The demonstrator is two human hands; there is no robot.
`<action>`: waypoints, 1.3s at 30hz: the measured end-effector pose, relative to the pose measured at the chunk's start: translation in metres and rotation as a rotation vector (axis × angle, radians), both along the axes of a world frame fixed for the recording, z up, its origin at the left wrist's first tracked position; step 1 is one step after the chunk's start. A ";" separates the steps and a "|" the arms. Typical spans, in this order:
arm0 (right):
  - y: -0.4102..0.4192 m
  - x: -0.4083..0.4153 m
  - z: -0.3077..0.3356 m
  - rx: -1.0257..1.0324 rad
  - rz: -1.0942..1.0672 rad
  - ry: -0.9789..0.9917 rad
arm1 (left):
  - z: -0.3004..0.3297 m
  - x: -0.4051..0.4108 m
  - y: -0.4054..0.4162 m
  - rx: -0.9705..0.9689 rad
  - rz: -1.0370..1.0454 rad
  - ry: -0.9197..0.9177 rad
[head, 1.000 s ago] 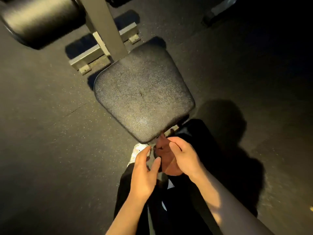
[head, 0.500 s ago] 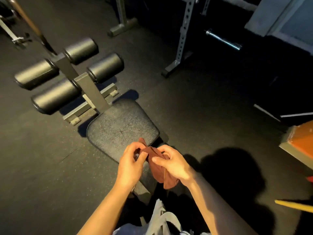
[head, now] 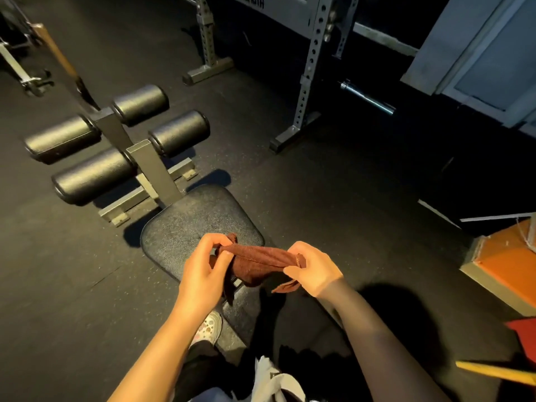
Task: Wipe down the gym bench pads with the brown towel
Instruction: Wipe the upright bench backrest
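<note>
Overhead, two hands — left hand (head: 200,278), right hand (head: 314,266) — pinch one brown towel (head: 258,264).

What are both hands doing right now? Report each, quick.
Left hand: closed, pinching one end of the brown towel.
Right hand: closed, gripping the towel's other end.

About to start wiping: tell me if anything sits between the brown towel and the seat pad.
Nothing visible does. The brown towel is stretched between the left hand and right hand, held just above the seat pad, whose visible surface carries nothing.
</note>
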State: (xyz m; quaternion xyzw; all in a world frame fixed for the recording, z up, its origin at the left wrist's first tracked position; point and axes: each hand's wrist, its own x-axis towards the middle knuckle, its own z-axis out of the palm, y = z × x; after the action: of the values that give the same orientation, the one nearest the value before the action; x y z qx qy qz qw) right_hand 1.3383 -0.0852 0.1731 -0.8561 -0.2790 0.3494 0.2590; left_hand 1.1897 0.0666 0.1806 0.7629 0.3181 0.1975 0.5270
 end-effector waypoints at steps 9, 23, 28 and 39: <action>0.057 -0.024 0.043 0.278 0.102 0.297 | 0.029 -0.068 0.046 0.029 0.247 -0.091; 0.325 -0.235 0.084 0.224 0.717 0.026 | 0.036 -0.335 0.136 -0.232 0.579 0.155; 0.410 -0.334 0.097 -0.062 1.337 -0.427 | 0.062 -0.436 0.176 -0.147 0.582 0.190; 0.521 -0.519 0.092 -0.122 1.942 -0.051 | 0.047 -0.580 0.175 0.081 1.158 0.433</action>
State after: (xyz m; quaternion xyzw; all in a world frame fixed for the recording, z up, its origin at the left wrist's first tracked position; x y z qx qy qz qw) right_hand 0.8194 0.4359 0.2647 -0.2724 -0.8507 0.4061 -0.1929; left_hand 0.6094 0.2416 0.2273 0.5085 0.7724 0.3041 0.2286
